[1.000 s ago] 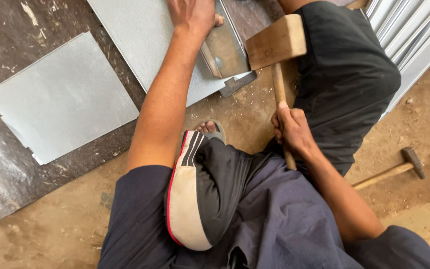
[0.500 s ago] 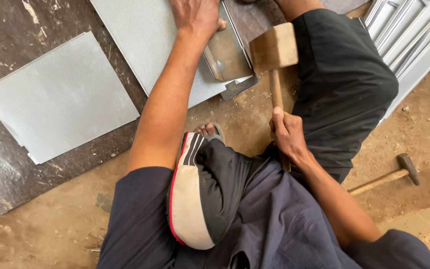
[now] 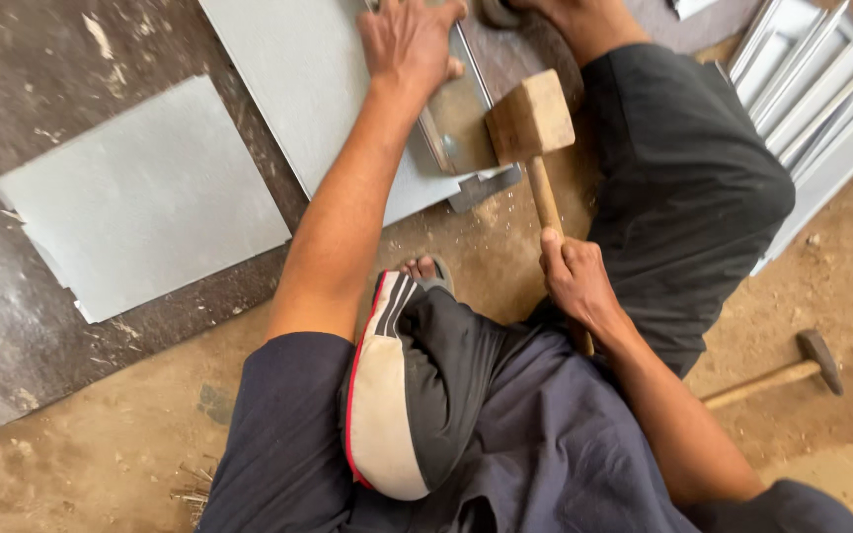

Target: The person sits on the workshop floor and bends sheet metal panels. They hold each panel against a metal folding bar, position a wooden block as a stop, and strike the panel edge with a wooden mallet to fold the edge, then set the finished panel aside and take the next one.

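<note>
Head view: a wooden mallet [image 3: 530, 120] hangs with its block head just over a bent metal piece [image 3: 456, 123] that lies on the edge of a grey metal sheet [image 3: 318, 89]. The right hand [image 3: 575, 281] is wrapped shut around the lower handle, a grip that seems to give swing and reach. The left hand [image 3: 409, 41] lies flat and spread, palm down, on the bent piece and sheet, apparently pinning them so they do not shift under a blow. A second grey sheet [image 3: 140, 197] lies apart on the dark floor. A steel hammer [image 3: 777, 370] rests on the sandy ground, near folded metal channels [image 3: 821, 109].
</note>
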